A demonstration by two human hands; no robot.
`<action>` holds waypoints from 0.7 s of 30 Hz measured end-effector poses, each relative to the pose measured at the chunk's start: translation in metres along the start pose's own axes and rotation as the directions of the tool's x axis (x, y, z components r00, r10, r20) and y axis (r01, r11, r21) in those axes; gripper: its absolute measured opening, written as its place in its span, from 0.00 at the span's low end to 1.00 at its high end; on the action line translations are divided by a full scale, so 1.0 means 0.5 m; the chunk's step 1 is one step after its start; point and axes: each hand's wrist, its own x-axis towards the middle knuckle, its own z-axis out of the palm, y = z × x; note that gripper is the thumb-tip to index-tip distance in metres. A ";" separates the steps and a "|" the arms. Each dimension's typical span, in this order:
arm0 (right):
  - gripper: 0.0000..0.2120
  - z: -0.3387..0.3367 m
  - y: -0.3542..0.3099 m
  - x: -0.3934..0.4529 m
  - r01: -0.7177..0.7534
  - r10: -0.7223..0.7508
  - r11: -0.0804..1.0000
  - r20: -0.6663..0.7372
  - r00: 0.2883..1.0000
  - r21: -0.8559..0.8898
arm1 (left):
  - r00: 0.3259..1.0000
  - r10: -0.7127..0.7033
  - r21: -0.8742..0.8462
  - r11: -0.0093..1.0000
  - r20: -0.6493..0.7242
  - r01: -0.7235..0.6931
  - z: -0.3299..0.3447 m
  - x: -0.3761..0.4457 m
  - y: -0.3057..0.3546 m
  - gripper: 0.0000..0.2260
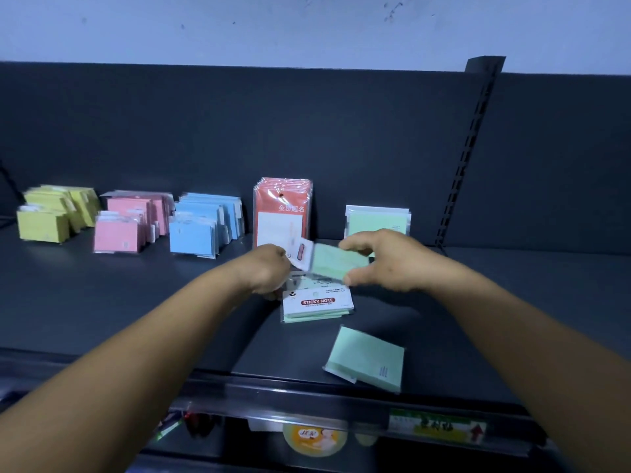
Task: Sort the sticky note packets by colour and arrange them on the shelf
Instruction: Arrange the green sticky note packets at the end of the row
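Note:
Both hands hold one green sticky note packet (333, 259) above the dark shelf (102, 302). My left hand (268, 271) pinches its white header end and my right hand (386, 259) grips its green end. Under them lies a small pile of green packets (317, 307) labelled STICKY NOTE. Another green packet (367, 358) lies flat near the shelf's front edge. A green packet (377, 218) leans upright against the back panel. Yellow (51, 213), pink (131, 221) and blue (203, 223) packets stand in rows at the left.
A stack of red-orange packets (283, 209) stands upright against the back panel at the middle. A slotted upright post (471, 145) rises at the right. The shelf's front rail (341, 404) carries price labels, with goods on a lower shelf beneath.

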 end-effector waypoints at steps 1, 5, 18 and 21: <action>0.23 0.009 -0.011 -0.001 0.023 -0.023 1.000 0.046 0.999 -0.007 | 0.999 -0.025 -0.089 0.996 -0.021 0.023 -0.004 -0.005 -0.002 0.12; 0.28 0.035 -0.025 0.004 0.053 -0.041 0.996 0.170 0.985 -0.065 | 0.996 -0.083 -0.190 0.979 -0.026 0.077 -0.020 -0.021 -0.017 0.19; 0.28 0.034 -0.046 -0.135 0.093 0.109 0.893 0.413 0.904 -0.441 | 0.991 0.109 0.181 0.976 0.082 -0.122 0.022 -0.033 -0.038 0.33; 0.30 0.041 -0.041 -0.137 0.058 0.118 0.909 0.387 0.915 -0.414 | 0.991 0.106 0.155 0.981 0.079 -0.117 0.020 -0.035 -0.036 0.31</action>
